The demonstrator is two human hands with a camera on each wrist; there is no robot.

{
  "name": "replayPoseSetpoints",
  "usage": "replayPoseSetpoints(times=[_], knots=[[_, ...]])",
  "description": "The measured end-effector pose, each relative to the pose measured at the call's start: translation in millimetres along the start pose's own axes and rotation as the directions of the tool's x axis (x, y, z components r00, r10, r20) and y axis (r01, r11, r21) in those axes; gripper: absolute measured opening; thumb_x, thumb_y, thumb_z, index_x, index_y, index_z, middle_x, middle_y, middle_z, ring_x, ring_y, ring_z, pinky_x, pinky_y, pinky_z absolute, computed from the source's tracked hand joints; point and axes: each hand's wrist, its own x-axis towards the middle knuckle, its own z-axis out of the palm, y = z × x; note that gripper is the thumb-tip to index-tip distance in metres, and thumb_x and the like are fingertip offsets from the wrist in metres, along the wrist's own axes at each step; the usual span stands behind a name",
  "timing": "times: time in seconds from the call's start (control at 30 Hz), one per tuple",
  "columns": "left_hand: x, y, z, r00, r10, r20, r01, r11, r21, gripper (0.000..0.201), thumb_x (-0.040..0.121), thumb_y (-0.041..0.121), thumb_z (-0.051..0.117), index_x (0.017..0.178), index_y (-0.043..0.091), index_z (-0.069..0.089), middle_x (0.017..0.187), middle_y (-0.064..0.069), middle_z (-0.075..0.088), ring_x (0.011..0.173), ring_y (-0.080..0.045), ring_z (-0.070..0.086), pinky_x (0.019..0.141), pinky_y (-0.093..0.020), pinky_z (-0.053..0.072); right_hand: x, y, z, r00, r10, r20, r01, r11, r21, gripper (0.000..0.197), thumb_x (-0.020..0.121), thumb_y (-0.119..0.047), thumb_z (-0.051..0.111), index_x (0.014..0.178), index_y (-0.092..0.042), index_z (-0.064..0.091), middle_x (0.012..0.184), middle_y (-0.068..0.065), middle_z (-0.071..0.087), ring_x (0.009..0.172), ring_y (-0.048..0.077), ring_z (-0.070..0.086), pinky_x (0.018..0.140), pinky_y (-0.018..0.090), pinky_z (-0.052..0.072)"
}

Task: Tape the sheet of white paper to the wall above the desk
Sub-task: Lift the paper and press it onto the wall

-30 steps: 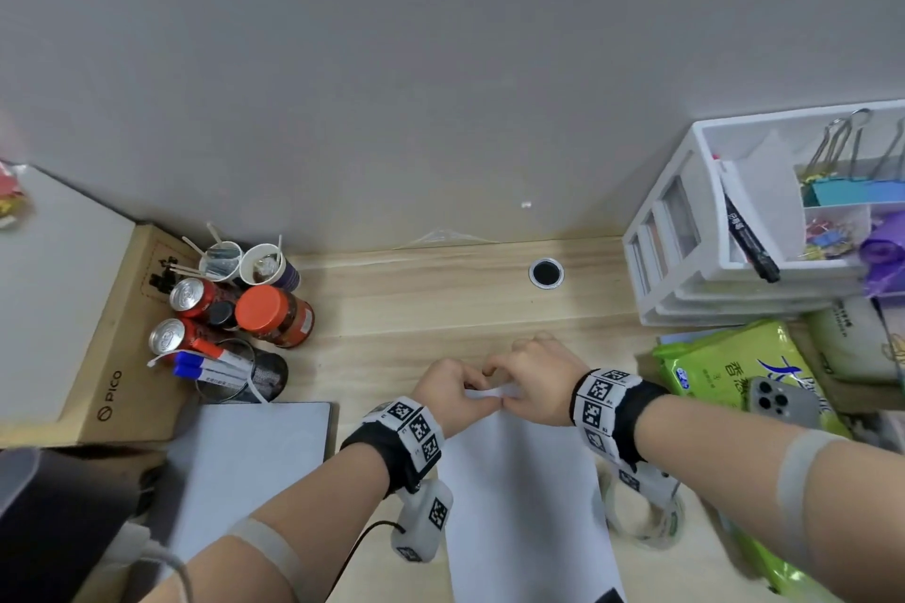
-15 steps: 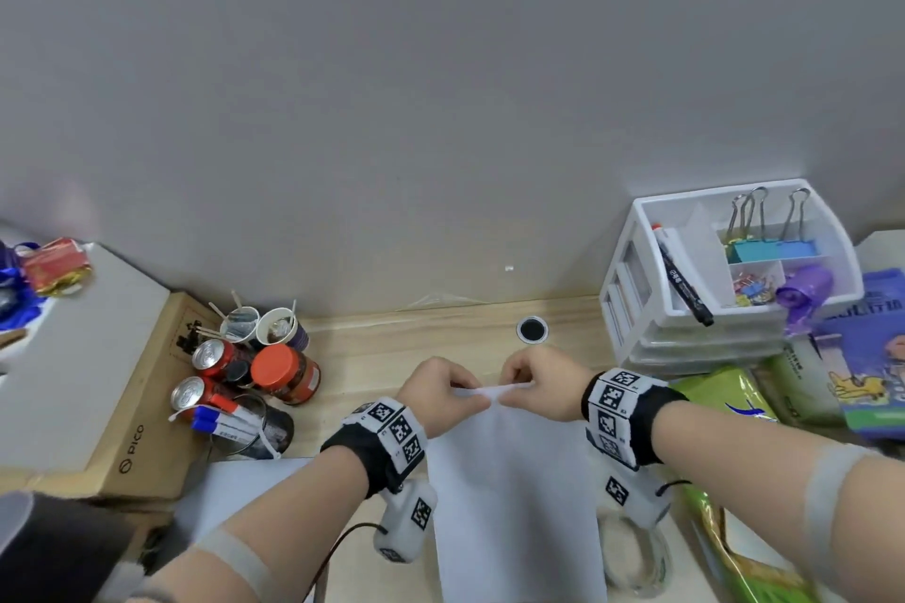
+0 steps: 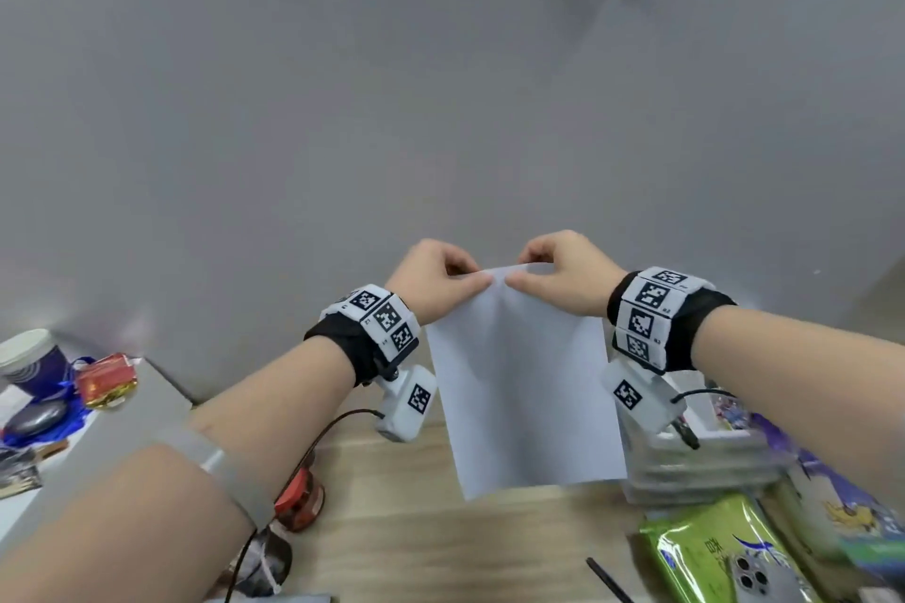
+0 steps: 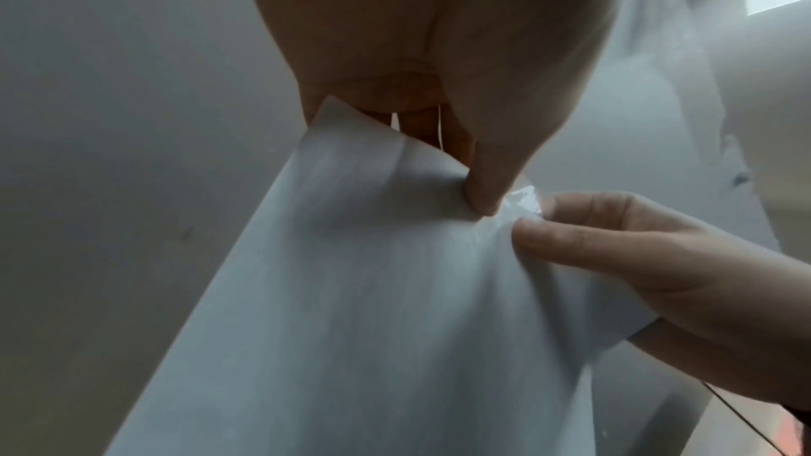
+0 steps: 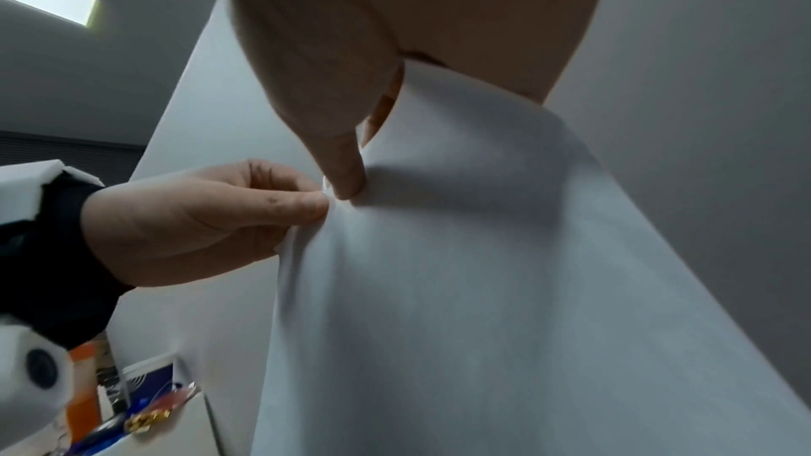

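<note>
The white sheet of paper [image 3: 519,387] hangs in the air in front of the grey wall [image 3: 440,122], its lower edge above the desk. Both hands pinch its top edge at the middle, thumbs almost touching. My left hand [image 3: 440,282] holds it from the left, my right hand [image 3: 558,277] from the right. In the left wrist view a small crumpled piece of clear tape [image 4: 522,201] sticks up at the paper's top edge [image 4: 395,255] between the two thumbs. The right wrist view shows the same pinch on the paper [image 5: 483,273].
Below lies the wooden desk [image 3: 416,529] with a red-lidded jar [image 3: 298,499] at the left, a green packet [image 3: 710,548] with a phone [image 3: 759,575] on it at the right, and a white drawer organiser [image 3: 700,465] behind the right wrist. A grey box [image 3: 98,446] stands at the left.
Both hands have lifted the paper off the desk and up in front of the wall, keeping their pinch on its top edge. The head view has tilted upward.
</note>
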Motion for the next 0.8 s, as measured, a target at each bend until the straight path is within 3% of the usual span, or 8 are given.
replayPoseSetpoints(times=[0.17,0.3,0.43,0.6,0.8], knots=[[30.8,28.3,-30.6,0.987,0.030,-0.156,-0.026,0.999,0.025,0.020,0.086,0.029,0.077,0.075,0.012,0.079,0.075,-0.005,0.078,0.070,-0.016,0.071,0.065,-0.031,0.056,28.8,-27.9,-28.5,0.981,0.005,-0.196,-0.006,1.000,-0.007,0.021,0.086,-0.034,0.069,0.077,-0.015,0.070,0.083,0.003,0.073,0.095,0.020,0.067,0.084,0.035,0.053],[44.9,38.4,-43.4,0.968,0.017,-0.252,-0.006,0.999,0.045,0.025,0.084,0.033,0.077,0.069,0.013,0.076,0.067,-0.002,0.072,0.061,-0.016,0.063,0.057,-0.027,0.048,45.1,-41.7,-37.3,0.950,0.014,-0.312,-0.017,1.000,-0.008,0.023,0.084,-0.036,0.070,0.075,-0.014,0.071,0.076,0.003,0.072,0.084,0.024,0.067,0.073,0.033,0.053],[48.8,43.8,-48.5,0.940,0.040,-0.339,0.017,0.986,0.163,0.032,0.082,0.042,0.074,0.068,0.014,0.075,0.066,-0.002,0.072,0.068,-0.023,0.069,0.059,-0.033,0.056,52.6,-47.8,-37.3,0.936,0.047,-0.348,-0.049,0.999,0.004,0.025,0.080,-0.041,0.070,0.071,-0.018,0.070,0.068,-0.003,0.067,0.077,0.025,0.067,0.070,0.035,0.057],[54.3,51.8,-54.7,0.923,0.052,-0.381,0.075,0.948,0.310,0.047,0.082,0.052,0.070,0.063,0.009,0.069,0.057,-0.004,0.064,0.062,-0.027,0.062,0.045,-0.027,0.038,58.3,-53.0,-43.2,0.917,0.081,-0.390,-0.103,0.994,-0.037,0.030,0.077,-0.049,0.069,0.070,-0.020,0.069,0.075,0.003,0.073,0.080,0.027,0.068,0.071,0.037,0.058],[60.9,57.2,-54.8,0.902,0.072,-0.425,0.167,0.851,0.498,0.065,0.084,0.063,0.064,0.048,0.014,0.040,0.046,-0.002,0.043,0.049,-0.028,0.046,0.042,-0.028,0.024,59.9,-61.6,-44.4,0.895,0.113,-0.432,-0.186,0.974,-0.131,0.043,0.078,-0.054,0.067,0.054,-0.021,0.052,0.056,-0.002,0.056,0.067,0.031,0.060,0.058,0.030,0.042]])
